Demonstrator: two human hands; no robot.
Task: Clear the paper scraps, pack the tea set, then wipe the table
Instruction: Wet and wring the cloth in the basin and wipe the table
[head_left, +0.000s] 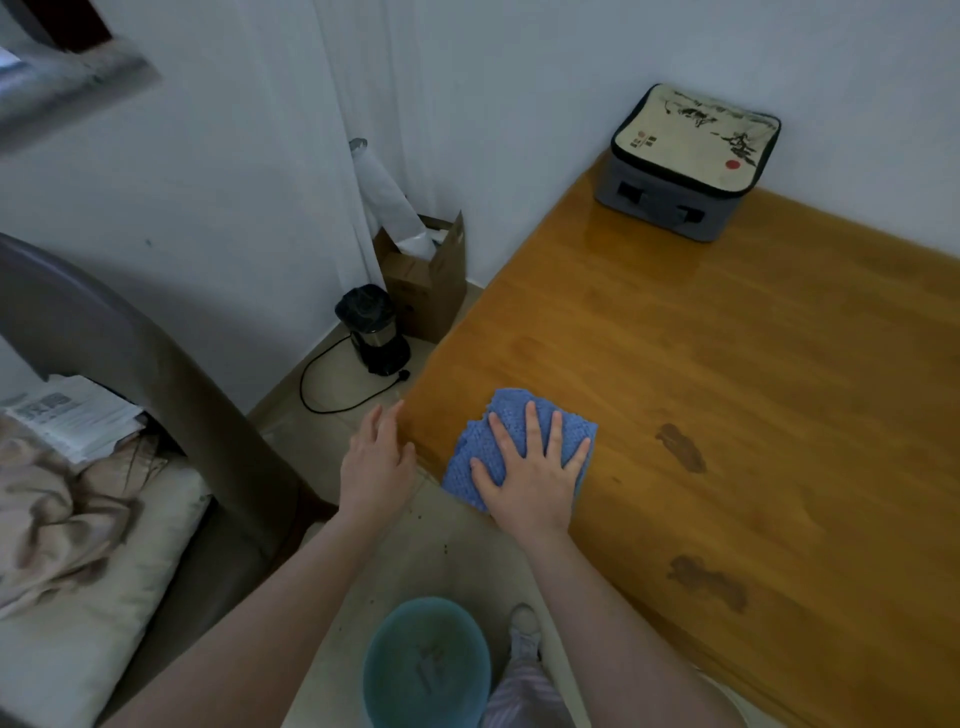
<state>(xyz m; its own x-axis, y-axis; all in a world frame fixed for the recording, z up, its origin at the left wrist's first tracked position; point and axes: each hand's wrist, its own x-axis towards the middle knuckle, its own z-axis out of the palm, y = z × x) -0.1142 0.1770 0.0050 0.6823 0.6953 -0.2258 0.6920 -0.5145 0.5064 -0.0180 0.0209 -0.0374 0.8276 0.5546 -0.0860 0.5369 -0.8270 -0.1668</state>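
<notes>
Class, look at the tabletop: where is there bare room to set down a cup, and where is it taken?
The wooden table is bare across its middle, between the zipped case in the far corner and the blue cloth at the near-left edge. The right hand lies flat on the cloth; the left hand rests at the table corner. Two dark marks lie near the front.

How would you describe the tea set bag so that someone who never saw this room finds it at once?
Start at the big orange-brown wooden table and follow it to its far corner against the white wall. There sits the tea set bag, a grey, zipped, box-shaped case with dark strap handles. Its cream lid with black ink painting and a red dot sets it apart from the blue cloth.
</notes>
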